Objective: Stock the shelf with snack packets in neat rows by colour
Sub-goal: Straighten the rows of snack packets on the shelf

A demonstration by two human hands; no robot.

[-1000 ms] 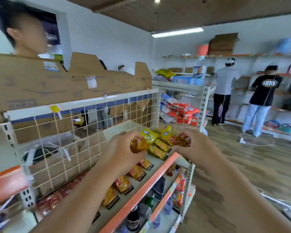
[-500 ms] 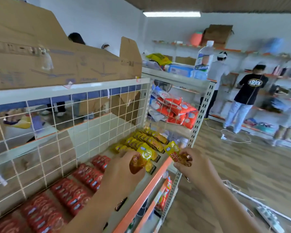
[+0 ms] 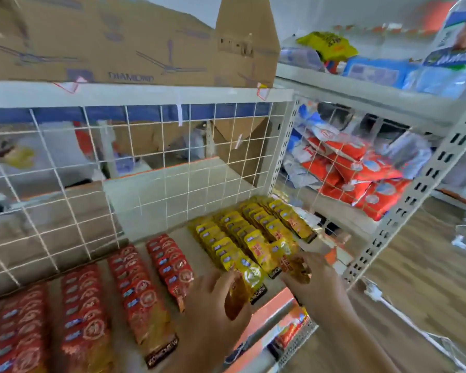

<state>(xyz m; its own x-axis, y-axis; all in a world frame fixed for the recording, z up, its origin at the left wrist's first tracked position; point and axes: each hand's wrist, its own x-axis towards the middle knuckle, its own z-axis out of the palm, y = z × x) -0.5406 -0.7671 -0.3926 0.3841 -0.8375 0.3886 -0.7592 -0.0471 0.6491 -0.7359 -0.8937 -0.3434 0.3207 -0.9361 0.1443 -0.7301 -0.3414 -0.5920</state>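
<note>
Yellow foil snack packets (image 3: 253, 230) lie in overlapping rows at the right end of the grey metal shelf with an orange front edge (image 3: 276, 301), with red foil snack packets (image 3: 135, 278) in rows to their left. The left hand (image 3: 213, 305) pinches an amber-yellow packet (image 3: 236, 297) at the front of one yellow row. The right hand (image 3: 315, 281) grips a second yellow packet (image 3: 293, 265) over the front of the neighbouring row. White wire mesh (image 3: 151, 162) backs the shelf.

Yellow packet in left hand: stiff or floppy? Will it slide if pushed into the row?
Probably floppy: the yellow packet looks like a thin, flat film pouch. Likely light, since the left hand holds it with its fingers only. The glossy film may slide easily, and the yellow rows overlap, so a push could shift neighbours.
</note>
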